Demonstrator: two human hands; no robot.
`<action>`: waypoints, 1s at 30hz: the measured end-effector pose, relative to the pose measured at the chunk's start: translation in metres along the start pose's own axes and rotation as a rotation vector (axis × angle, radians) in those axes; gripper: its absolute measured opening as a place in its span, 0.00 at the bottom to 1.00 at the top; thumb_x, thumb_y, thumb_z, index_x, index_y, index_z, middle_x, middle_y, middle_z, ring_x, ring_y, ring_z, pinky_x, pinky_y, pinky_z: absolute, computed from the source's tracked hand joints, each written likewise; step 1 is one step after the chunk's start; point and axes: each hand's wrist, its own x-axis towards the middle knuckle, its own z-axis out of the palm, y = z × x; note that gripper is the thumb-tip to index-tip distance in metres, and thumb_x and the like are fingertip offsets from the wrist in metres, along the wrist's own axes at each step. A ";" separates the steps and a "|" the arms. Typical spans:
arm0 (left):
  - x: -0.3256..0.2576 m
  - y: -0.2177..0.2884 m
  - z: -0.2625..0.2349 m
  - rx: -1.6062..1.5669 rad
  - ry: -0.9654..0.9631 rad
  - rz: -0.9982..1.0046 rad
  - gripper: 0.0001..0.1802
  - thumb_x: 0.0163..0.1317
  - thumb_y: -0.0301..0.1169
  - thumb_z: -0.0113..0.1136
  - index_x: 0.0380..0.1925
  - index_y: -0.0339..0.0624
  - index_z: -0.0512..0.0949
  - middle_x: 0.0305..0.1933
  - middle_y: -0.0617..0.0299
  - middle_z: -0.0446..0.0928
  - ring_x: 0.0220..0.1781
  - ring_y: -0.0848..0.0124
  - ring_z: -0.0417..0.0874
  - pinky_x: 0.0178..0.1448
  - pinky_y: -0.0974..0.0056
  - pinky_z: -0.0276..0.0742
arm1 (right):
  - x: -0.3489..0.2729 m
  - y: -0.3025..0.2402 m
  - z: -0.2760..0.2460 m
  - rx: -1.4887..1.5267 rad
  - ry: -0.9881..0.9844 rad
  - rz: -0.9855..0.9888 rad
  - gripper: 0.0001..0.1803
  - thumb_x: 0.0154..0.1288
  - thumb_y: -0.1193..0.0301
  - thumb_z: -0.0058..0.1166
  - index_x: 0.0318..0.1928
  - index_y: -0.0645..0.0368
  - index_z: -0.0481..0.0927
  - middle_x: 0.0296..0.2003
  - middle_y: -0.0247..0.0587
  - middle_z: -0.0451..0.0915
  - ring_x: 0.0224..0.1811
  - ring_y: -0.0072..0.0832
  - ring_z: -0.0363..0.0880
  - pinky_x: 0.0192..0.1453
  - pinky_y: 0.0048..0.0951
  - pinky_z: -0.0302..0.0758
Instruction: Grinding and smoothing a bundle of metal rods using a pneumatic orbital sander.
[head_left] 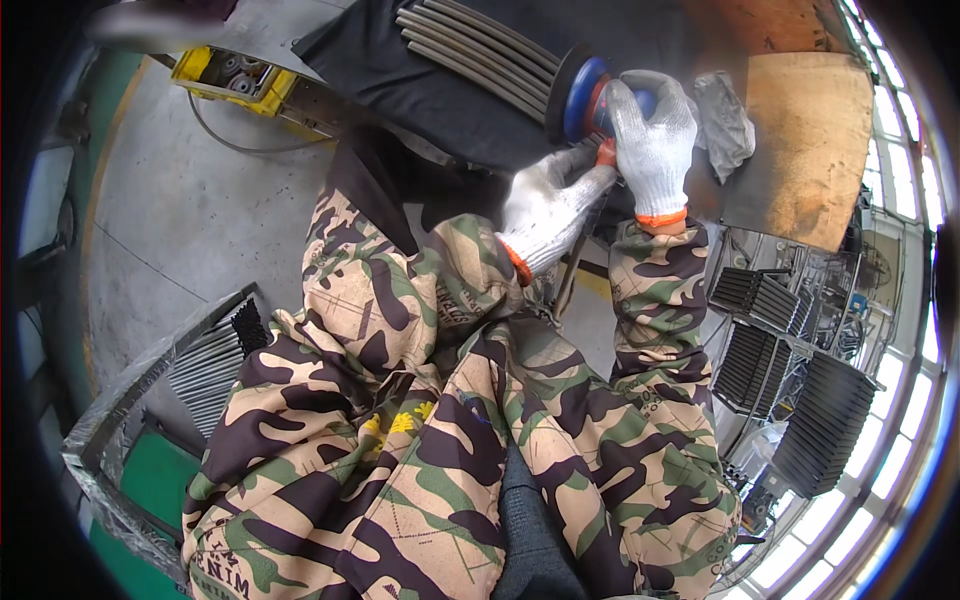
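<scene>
Grey concrete floor [190, 210] fills the left of the view, and a dark cloth-covered bench [420, 80] runs across the top, with a rusty plate [810, 140] at its right end. On the bench a row of grey rods [475, 50] is laid side by side, their long axes running from upper left to lower right, the near ends stopping just beside a grinder [585, 95]. The grinder — a blue-bodied tool with a dark disc facing the rod ends — is gripped from above by the right hand [652, 140], whose gloved fingers are wrapped closed round its body. The left hand [548, 205] lies lower and nearer the person, its fingers curled toward the tool's orange rear part; whether it is truly clamped there or only touching cannot be told. The tool's long axis appears to run from the left hand up toward the disc, so the disc points up and left, at the rod ends. From the grip the rods therefore lie up and to the left, and the right hand is the nearer of the two. A crumpled grey rag [722, 120] lies just right of the right hand. Racks of dark rods [790, 390] stand at lower right, and a yellow box [235, 78] sits at upper left — both well apart from the hands.
</scene>
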 end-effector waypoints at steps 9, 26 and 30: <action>-0.016 0.048 -0.074 0.660 -0.072 0.341 0.22 0.72 0.34 0.65 0.61 0.35 0.80 0.58 0.51 0.85 0.60 0.66 0.85 0.67 0.62 0.78 | 0.012 0.025 -0.013 -0.396 -0.283 -0.020 0.14 0.64 0.57 0.62 0.44 0.50 0.82 0.44 0.47 0.82 0.47 0.48 0.85 0.53 0.46 0.81; 0.127 0.095 -0.086 2.054 0.025 1.005 0.33 0.75 0.52 0.53 0.71 0.41 0.73 0.75 0.47 0.71 0.79 0.47 0.66 0.82 0.43 0.54 | 0.024 0.023 0.000 -0.641 -0.440 0.038 0.16 0.66 0.56 0.59 0.47 0.51 0.82 0.49 0.51 0.82 0.54 0.51 0.83 0.60 0.49 0.80; 0.127 0.104 -0.088 1.995 0.061 1.108 0.30 0.71 0.49 0.58 0.64 0.39 0.78 0.68 0.47 0.77 0.72 0.49 0.73 0.77 0.44 0.61 | 0.027 0.018 0.010 -0.598 -0.434 -0.084 0.15 0.66 0.57 0.58 0.46 0.52 0.82 0.46 0.51 0.84 0.51 0.52 0.84 0.55 0.50 0.81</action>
